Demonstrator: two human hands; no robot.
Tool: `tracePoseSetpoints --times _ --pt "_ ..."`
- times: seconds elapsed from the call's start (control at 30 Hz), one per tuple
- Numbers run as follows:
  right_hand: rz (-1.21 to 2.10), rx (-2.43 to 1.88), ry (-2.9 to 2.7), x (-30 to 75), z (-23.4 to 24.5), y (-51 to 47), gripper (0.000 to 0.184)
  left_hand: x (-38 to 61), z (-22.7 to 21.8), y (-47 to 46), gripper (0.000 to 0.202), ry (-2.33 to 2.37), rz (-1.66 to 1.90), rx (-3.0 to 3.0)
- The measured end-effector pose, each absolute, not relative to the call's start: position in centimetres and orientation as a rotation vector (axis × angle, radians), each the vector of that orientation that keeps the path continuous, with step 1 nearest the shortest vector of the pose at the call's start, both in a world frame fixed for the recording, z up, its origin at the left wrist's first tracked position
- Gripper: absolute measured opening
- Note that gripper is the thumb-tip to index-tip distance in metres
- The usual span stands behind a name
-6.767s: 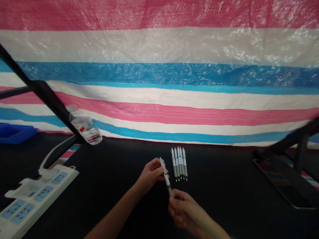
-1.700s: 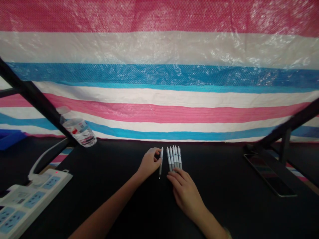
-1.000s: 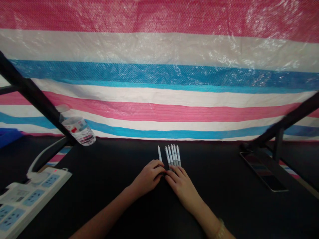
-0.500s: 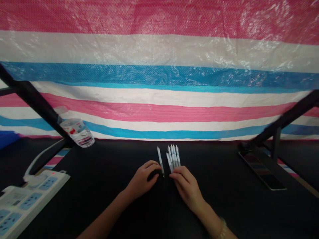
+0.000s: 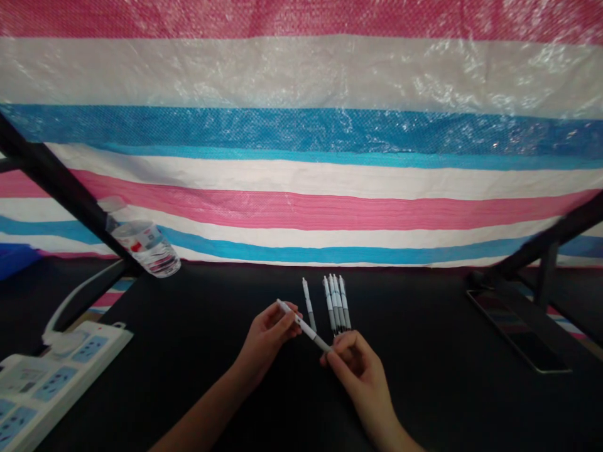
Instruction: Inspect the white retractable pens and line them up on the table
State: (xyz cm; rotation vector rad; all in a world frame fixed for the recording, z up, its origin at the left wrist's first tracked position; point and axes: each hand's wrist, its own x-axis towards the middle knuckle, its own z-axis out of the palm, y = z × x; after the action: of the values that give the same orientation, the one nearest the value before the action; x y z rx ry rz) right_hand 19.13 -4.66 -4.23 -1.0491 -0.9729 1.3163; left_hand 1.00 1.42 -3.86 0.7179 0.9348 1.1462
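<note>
A white pen with a grey grip (image 5: 311, 333) is held slantwise above the black table between both hands. My left hand (image 5: 269, 333) pinches its upper white part between thumb and fingers. The fingers of my right hand (image 5: 360, 364) are closed around its lower grey end, hiding the tip. Just beyond my left fingertips one similar pen (image 5: 308, 302) lies on the table. Farther right, a row of several white and grey pens (image 5: 336, 301) lies side by side, clips upward, beyond my right hand.
At left lie a white power strip (image 5: 70, 370) with a plugged-in cable and, farther back, a tilted clear plastic bottle (image 5: 153, 251) by a black bar. A phone (image 5: 516, 329) lies at right. Striped plastic sheeting (image 5: 301, 210) hangs behind the black table (image 5: 409, 402).
My right hand has drawn one pen from the row toward me, and my left hand has left the single pen and now grips this one too. The view has shifted slightly.
</note>
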Motion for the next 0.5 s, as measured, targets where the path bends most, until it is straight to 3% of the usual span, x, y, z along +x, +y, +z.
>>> tracePoseSetpoints --times 0.23,0.5 --pt "2.041 -0.912 -0.683 18.2 -5.3 -5.4 0.060 0.7 -4.5 1.6 0.035 0.890 1.086 0.710" --pt "1.860 -1.243 -0.922 18.2 -5.7 -5.4 0.069 0.9 -5.4 1.4 0.026 0.938 1.076 0.896"
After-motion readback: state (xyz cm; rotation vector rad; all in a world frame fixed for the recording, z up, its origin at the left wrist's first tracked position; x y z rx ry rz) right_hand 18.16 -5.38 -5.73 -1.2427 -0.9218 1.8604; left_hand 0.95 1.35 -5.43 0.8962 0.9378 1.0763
